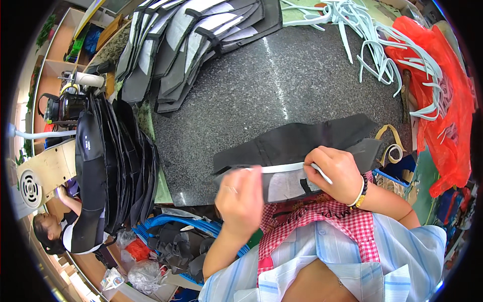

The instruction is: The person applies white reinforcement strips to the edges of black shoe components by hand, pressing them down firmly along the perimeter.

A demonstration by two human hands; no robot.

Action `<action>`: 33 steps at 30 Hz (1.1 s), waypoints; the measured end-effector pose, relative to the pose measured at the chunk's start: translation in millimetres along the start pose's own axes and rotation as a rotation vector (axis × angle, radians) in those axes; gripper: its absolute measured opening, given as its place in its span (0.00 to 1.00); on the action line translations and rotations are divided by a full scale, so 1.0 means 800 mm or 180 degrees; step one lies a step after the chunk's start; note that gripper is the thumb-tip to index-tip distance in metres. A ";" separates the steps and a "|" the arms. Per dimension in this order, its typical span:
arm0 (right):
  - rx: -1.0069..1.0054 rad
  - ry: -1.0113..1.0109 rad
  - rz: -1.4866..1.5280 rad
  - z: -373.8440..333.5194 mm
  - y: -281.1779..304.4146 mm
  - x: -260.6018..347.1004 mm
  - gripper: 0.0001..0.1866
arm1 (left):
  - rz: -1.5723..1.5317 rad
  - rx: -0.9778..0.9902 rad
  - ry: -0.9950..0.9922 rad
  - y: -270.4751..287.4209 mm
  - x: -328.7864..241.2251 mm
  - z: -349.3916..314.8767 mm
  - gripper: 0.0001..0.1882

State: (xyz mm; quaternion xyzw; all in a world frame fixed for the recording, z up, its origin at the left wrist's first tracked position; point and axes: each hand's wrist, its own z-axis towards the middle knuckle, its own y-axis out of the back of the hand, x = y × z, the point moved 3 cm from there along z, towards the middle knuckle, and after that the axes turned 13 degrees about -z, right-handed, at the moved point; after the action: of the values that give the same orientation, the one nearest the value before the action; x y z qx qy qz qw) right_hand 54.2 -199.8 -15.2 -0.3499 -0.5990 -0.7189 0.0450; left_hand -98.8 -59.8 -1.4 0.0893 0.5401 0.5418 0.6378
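A dark grey padded fabric piece (297,143) lies at the near edge of the stone-topped table, its near side folded up to show a whitish patch. Along that side runs a narrow white strip (284,168). My right hand (338,173) pinches the strip, and its loose end sticks out below the fingers. At the other end, my left hand (240,201) is curled closed over the strip and the fabric edge, somewhat blurred by motion. Its fingertips are partly hidden.
Stacked dark fabric pieces (173,50) lie at the far left, with more hanging (118,156) beside the table. Pale strips (375,55) and a red plastic bag (427,100) are at the right. A tape roll (393,153) lies nearby. Another person (60,229) sits at the left.
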 end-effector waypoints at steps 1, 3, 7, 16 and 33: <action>0.0119 0.0050 -0.0139 -0.001 0.000 0.001 0.08 | -0.0124 0.0213 -0.0566 0.000 -0.018 -0.007 0.13; 0.0201 0.0019 -0.0222 -0.001 -0.003 0.001 0.08 | -0.0214 0.0922 -0.0736 -0.019 -0.056 0.000 0.19; -0.0042 0.0132 -0.0041 -0.015 0.020 -0.007 0.09 | 0.0557 0.1442 -0.1077 -0.055 -0.047 -0.020 0.25; -0.0473 -0.0891 0.0244 -0.043 0.055 -0.046 0.08 | 0.0950 0.1415 -0.1235 -0.060 -0.059 -0.017 0.20; 0.0279 -0.0588 0.0755 -0.044 0.064 -0.106 0.21 | 0.0321 0.0825 -0.0269 -0.094 -0.076 0.065 0.34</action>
State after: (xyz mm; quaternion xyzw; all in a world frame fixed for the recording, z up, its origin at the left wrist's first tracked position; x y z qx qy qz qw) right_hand 127.2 -275.9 -21.3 -0.4805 -0.5859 -0.6464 0.0896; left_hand -3.3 -113.0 2.7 0.2208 0.5730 0.4946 0.6151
